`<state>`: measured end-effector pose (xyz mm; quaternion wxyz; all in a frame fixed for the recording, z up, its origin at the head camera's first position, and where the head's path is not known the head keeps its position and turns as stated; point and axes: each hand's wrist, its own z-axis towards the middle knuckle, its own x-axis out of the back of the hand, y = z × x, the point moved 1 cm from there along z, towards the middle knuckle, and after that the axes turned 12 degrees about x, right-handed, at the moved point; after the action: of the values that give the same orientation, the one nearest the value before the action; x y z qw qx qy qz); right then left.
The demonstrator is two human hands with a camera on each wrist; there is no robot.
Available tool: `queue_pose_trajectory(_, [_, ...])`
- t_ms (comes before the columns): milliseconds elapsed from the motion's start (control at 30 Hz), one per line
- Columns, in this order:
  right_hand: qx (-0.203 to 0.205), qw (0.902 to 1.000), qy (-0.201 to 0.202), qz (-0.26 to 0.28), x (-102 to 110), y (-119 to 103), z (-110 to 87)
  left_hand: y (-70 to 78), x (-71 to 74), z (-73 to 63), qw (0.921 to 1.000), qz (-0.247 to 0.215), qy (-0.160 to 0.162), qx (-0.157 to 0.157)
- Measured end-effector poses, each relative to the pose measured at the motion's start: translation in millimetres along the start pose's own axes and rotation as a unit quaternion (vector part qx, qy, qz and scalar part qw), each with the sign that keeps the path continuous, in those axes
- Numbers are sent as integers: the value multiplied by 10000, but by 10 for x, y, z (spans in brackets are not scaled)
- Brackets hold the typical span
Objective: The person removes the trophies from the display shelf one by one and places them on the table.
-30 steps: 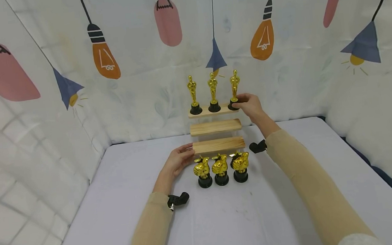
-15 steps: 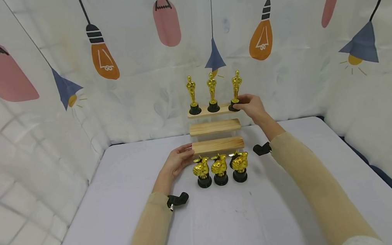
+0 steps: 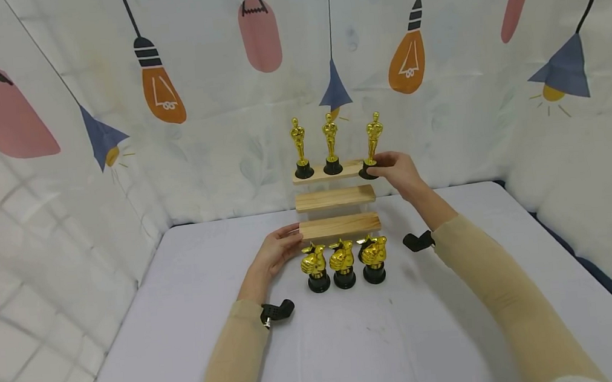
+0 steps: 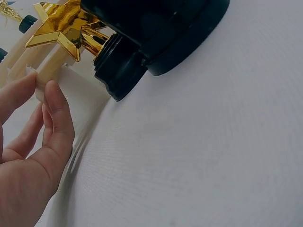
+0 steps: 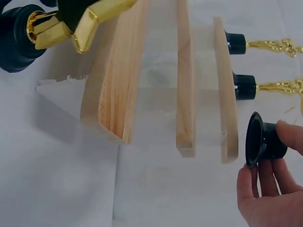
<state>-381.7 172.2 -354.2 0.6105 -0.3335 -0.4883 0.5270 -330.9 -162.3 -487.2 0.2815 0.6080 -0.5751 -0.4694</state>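
My right hand [image 3: 400,173] holds a gold figurine trophy [image 3: 374,131] by its black base, thumb on one side and fingers on the other. The right wrist view shows that base [image 5: 273,141] apart from the end of the top board, its hollow underside turned toward the boards. The trophy leans slightly right. Two matching trophies [image 3: 298,140] stand on the top board [image 3: 318,178] of a three-step wooden rack. My left hand [image 3: 278,249] pinches the left end of the lowest board [image 3: 340,226], thumb and fingertips at its edge in the left wrist view.
The middle board [image 3: 336,198] bears nothing. Before the rack, three gold thumbs-up trophies [image 3: 342,260] stand on the white tablecloth [image 3: 347,345], with star trophies [image 4: 66,28] close behind them. A patterned curtain [image 3: 216,162] hangs behind the table.
My right hand has moved the figurine trophy rightward and slightly down, off its place at the top board's right end; it now tilts. My left hand has stayed put.
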Motion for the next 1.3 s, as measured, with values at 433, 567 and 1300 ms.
queue_pose_trajectory(433, [233,9991,-282,-217,38,-178,-282,7,-7,-22,10000,53,-13,5])
queue_pose_trajectory(567, [276,9984,-404,-283,21,-214,-377,9,-4,-23,10000,45,-13,0])
queue_pose_trajectory(1300, [260,9960,-853,88,-97,-346,-760,17,-9,-32,10000,17,-21,-5])
